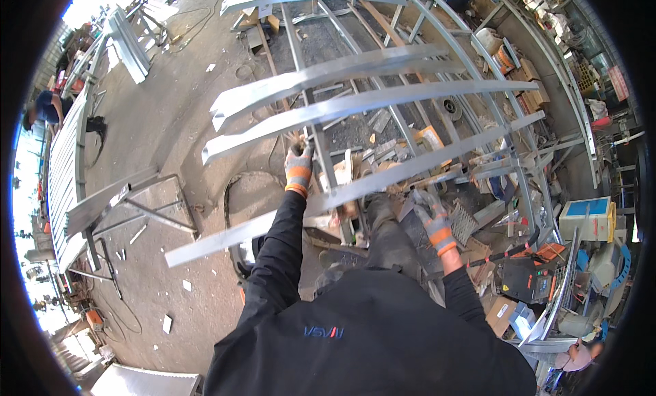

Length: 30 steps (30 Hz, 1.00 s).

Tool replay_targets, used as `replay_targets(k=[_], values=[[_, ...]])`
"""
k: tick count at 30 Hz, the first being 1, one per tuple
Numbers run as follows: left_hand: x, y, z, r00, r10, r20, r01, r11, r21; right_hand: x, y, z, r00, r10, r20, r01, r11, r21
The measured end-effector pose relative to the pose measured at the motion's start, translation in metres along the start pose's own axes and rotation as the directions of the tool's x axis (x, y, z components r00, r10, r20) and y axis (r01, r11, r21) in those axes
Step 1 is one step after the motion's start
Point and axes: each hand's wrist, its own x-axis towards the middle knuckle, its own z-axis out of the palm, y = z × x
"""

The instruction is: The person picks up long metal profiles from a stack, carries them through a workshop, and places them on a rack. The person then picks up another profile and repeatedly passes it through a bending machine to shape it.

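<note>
We've got a big metal frame [383,95] of flat bars up in front of us, over the concrete floor [164,123] w/ scrap and tools underneath. Our left hand [298,167], gloved, has its fingers wrapped round an upright bar of the frame, approx. mid-frame. Our right hand [432,215], gloved too, sits just under the lowest crossbar [355,187], fingers curled up against it; can't tell if they're fully closed.
</note>
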Motion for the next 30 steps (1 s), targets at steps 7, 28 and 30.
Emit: replay_targets(k=[7, 28, 30], values=[[0.065, -0.013, 0.122, 0.984, -0.117, 0.134, -0.001, 0.752, 0.66, 0.437, -0.04, 0.016, 0.957, -0.207, 0.203, 0.283, 0.822, -0.495], [0.117, 0.028, 0.194, 0.875, -0.309, -0.371, 0.408, 0.885, 0.225, 1.133, -0.016, 0.21, 0.763, -0.396, 0.511, 0.632, 0.621, -0.463], [0.123, 0.029, 0.195, 0.848, -0.322, -0.422, 0.472, 0.821, 0.322, 1.175, -0.013, 0.234, 0.8, -0.398, 0.45, 0.592, 0.647, -0.48]])
